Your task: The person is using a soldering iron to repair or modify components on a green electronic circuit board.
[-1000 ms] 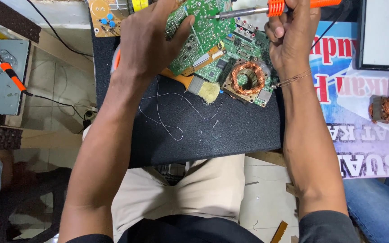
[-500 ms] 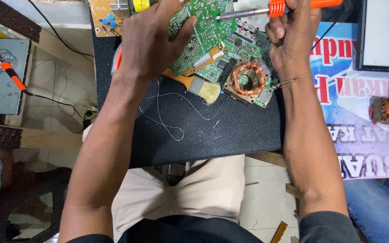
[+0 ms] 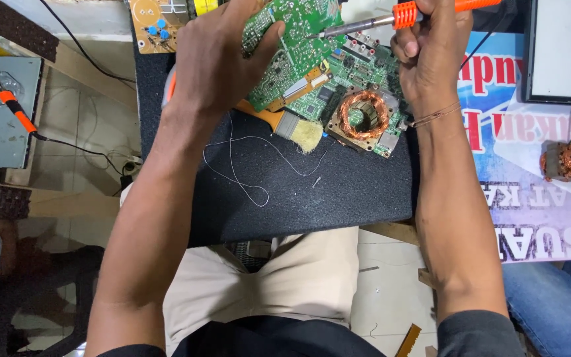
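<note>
Left hand clamps a glossy green circuit board, and just below that grip lies rough, matt black foam mat. Right hand wraps ribbed orange plastic on the soldering iron, bare metal shaft ahead; shiny copper coil beside it.

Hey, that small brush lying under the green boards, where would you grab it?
By its orange handle, coming from the left near the left hand: it runs up-left under the green board, bristles pointing right toward the copper coil.
</note>
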